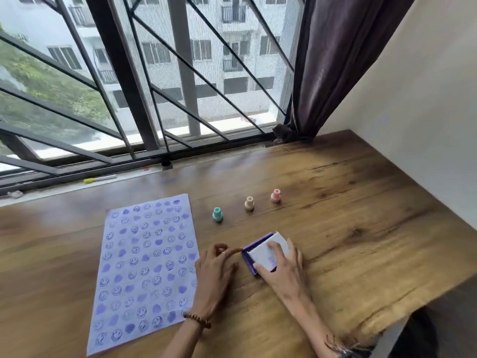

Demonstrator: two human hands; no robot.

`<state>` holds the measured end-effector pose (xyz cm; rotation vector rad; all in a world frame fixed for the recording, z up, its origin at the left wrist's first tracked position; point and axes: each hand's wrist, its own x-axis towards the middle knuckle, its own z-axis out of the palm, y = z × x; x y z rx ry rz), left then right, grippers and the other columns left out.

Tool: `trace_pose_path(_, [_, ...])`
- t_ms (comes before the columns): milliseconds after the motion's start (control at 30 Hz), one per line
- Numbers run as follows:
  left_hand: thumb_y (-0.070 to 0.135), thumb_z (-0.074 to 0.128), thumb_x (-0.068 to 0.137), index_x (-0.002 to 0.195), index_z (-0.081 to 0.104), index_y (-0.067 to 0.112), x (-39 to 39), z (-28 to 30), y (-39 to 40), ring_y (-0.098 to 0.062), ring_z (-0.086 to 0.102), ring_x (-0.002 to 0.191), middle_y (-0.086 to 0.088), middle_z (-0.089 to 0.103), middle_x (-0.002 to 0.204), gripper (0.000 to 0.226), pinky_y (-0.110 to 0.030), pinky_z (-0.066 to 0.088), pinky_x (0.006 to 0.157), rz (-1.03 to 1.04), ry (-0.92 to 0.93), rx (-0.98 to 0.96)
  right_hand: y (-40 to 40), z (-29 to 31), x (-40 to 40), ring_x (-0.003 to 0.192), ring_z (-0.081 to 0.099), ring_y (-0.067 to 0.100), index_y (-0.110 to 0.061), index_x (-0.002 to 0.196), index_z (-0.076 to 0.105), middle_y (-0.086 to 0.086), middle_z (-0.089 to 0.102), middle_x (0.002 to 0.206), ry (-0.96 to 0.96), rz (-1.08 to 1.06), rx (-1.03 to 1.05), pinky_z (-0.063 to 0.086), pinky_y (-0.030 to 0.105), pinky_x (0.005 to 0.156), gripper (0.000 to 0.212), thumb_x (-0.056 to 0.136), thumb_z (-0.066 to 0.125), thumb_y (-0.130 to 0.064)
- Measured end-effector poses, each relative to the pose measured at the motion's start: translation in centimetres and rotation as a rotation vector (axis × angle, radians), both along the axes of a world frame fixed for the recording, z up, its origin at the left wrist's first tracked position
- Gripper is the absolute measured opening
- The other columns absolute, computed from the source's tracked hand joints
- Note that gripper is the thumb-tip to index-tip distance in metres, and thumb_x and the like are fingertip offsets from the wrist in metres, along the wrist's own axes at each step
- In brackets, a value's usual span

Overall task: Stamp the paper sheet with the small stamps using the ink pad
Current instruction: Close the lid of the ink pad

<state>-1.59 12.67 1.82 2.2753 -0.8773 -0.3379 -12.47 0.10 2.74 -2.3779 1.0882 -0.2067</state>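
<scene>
The paper sheet [144, 270] lies on the wooden table, covered in rows of purple smiley and heart prints. Three small stamps stand upright beyond my hands: a teal stamp [217, 214], a beige stamp [249, 203] and a pink stamp [275, 195]. The purple ink pad [251, 250] sits right of the sheet with its white lid [265, 250] lying over it, slightly askew. My right hand [282, 267] is spread on the lid, fingers pressing it. My left hand [216, 275] rests on the table by the sheet's right edge, a fingertip touching the pad's left corner.
A yellow-capped marker [99, 179] lies on the window sill at the far edge of the table. A barred window runs along the back, a dark curtain [327, 73] hangs at the right corner, and a wall borders the right side. The table's front right edge drops off.
</scene>
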Motion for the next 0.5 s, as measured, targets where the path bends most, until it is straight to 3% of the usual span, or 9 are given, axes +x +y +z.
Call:
trace_pose_path(267, [0.028, 0.056, 0.086, 0.115, 0.053, 0.045, 0.1, -0.3, 0.1, -0.013, 0.042, 0.115, 0.006, 0.048, 0.123, 0.034, -0.030, 0.026, 0.088, -0.010, 0.007, 0.008, 1.3, 0.4, -0.7, 0.115, 0.039, 0.033, -0.020, 0.122, 0.049, 0.017, 0.041, 0.129, -0.035, -0.045, -0.128, 0.042, 0.040, 0.096, 0.066, 0.066, 0.068, -0.049])
trace_pose_path(500, [0.029, 0.054, 0.087, 0.115, 0.052, 0.046, 0.1, -0.6, 0.2, -0.013, 0.042, 0.115, 0.008, 0.046, 0.123, 0.033, -0.032, 0.027, 0.090, -0.011, 0.022, 0.002, 2.3, 0.0, -0.8, 0.117, 0.038, 0.032, -0.022, 0.125, 0.047, 0.015, 0.039, 0.133, 0.023, -0.051, -0.120, 0.041, 0.037, 0.096, 0.068, 0.067, 0.067, -0.051])
